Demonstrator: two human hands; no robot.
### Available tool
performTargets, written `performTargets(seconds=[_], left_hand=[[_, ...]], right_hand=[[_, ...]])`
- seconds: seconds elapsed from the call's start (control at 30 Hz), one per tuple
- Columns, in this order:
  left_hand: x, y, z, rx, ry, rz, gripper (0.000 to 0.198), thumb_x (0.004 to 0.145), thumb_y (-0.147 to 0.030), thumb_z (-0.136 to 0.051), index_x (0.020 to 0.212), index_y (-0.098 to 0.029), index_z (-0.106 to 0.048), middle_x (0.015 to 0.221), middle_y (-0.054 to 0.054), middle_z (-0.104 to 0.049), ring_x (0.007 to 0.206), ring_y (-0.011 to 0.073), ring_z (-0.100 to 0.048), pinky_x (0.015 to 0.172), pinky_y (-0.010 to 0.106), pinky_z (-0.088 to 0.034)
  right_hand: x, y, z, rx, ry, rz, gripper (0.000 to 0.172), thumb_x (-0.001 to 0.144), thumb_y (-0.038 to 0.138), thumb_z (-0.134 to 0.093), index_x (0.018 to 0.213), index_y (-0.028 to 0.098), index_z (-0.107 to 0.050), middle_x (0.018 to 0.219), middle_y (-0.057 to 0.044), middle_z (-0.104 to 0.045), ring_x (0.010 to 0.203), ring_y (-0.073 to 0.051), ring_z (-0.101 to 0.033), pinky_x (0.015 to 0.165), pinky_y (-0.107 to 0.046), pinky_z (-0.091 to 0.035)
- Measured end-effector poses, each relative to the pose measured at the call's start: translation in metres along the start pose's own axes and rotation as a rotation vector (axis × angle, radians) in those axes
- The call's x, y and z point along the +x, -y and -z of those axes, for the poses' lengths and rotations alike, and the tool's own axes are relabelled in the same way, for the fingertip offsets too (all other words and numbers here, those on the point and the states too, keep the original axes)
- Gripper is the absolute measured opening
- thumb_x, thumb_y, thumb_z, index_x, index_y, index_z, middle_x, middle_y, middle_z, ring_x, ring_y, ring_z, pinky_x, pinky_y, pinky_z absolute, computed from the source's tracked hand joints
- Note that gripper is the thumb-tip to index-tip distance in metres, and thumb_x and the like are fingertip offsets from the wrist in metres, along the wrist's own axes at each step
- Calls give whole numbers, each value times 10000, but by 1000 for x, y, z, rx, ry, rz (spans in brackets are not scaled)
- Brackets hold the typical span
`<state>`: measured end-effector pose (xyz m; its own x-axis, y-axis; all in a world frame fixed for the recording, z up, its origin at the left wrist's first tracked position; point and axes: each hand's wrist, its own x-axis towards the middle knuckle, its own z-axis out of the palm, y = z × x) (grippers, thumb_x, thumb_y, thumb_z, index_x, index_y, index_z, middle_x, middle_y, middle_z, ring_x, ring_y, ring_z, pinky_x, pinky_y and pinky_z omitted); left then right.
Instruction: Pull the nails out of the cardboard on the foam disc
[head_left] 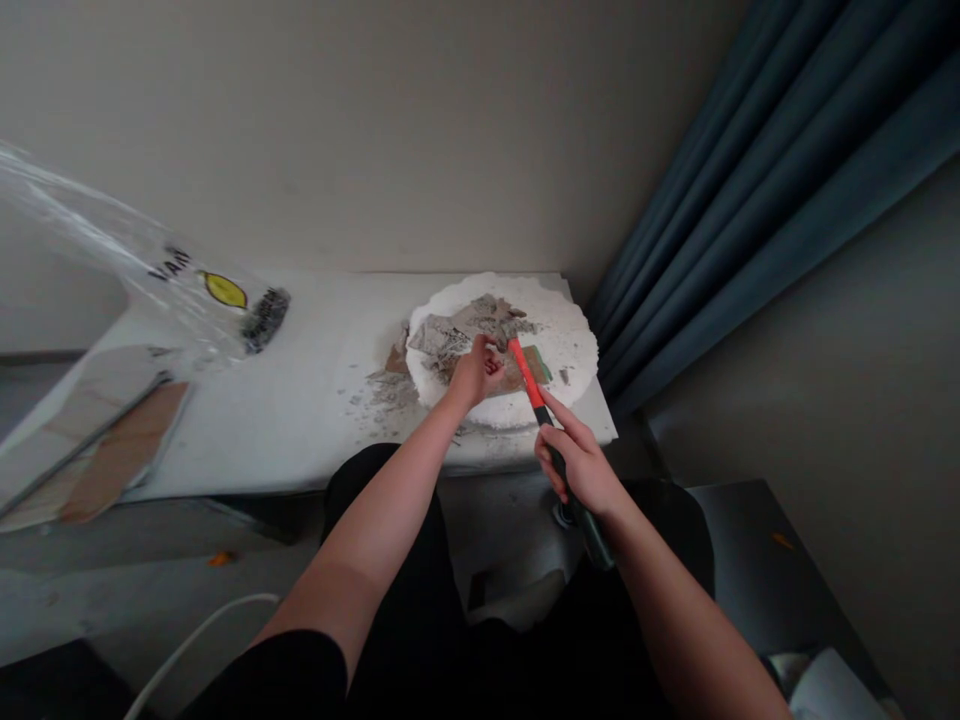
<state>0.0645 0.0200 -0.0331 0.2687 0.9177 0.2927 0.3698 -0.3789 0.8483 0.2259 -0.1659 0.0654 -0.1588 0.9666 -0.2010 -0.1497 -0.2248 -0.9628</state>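
Observation:
My right hand (574,455) is wrapped round the black grip of a hammer (529,375) with a red neck. The hammer's grey head lies among the rubble and is hard to make out. Close to it, my left hand (478,370) has its fingers curled over the broken grey pieces (442,338). Whatever those fingers hold is hidden or too small to name. Under both lies a round white slab (574,330) with a ragged edge, strewn with grey chunks, dust and a brown flat piece (534,362).
Crumbs and dust lie on the white table (322,390) left of the slab. A clear plastic bag (180,285) holds dark bits. A thin rod (90,440) rests on brown cardboard (124,455) at the left. Blue curtains (720,200) hang close on the right.

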Motion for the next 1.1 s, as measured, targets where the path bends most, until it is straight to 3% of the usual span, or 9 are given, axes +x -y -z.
performTargets(seconds=[0.23,0.67,0.93,1.1], left_hand=[[-1,-4,0,24,-13,29,476,761,-321,-707,1130,-207,-428,710,-30,-628,621,159,-609,590,284,-454],[-1,-1,-2,-4,-9,16,484,734,-197,-671,1141,-219,-411,697,-67,-596,601,125,-582,607,258,-454],[-2,1,-2,17,-6,30,505,751,-263,-687,1175,-209,-420,731,-44,-620,624,134,-598,614,260,-460],[-2,3,-3,-11,-6,4,484,750,-214,-665,1162,-210,-412,701,-63,-598,584,110,-565,582,239,-441]], right_hand=[[-2,1,-4,28,8,-32,673,926,367,-541,1566,326,-337,664,92,-500,333,-46,-386,277,-161,-306],[-5,2,-3,52,-38,-38,705,934,383,-546,1586,323,-287,666,89,-502,332,-49,-375,269,-163,-312],[-5,1,-5,31,-54,-56,695,921,387,-550,1574,325,-320,664,89,-512,332,-46,-375,272,-159,-304],[-7,3,-6,47,-59,-37,688,923,393,-556,1570,334,-328,682,82,-521,339,-46,-390,274,-160,-310]])
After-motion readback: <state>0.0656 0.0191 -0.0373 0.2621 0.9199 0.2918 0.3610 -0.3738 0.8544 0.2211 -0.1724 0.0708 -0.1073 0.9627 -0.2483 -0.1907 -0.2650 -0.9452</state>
